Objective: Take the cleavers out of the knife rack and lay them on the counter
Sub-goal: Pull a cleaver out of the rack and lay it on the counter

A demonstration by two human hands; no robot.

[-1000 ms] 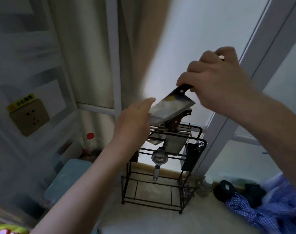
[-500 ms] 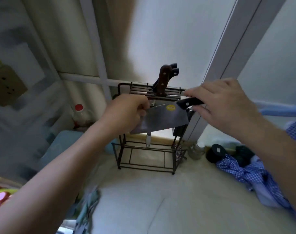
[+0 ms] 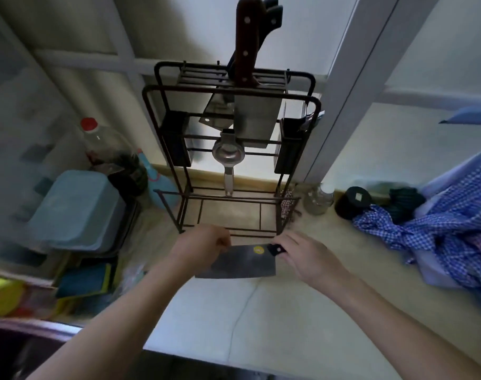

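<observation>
A cleaver [image 3: 240, 263] with a dark blade, a yellow sticker and a black handle is low over the pale counter [image 3: 261, 311], just in front of the black wire knife rack [image 3: 231, 149]. My right hand [image 3: 305, 257] grips its handle. My left hand [image 3: 202, 246] pinches the far end of the blade. A second cleaver [image 3: 254, 119] with a brown riveted handle stands upright in the rack's top slots. Another blade [image 3: 216, 113] with a dark handle sits behind it.
A metal strainer [image 3: 228, 154] hangs on the rack's front. Left of the rack are a red-capped bottle [image 3: 96, 141] and a teal tub [image 3: 74, 209]. To the right lie a glass jar [image 3: 317, 201], a black lid [image 3: 353, 201] and blue checked cloth [image 3: 437, 231].
Both hands have carried the cleaver down from the rack's height to just above the counter in front of it. My view has tilted downward.
</observation>
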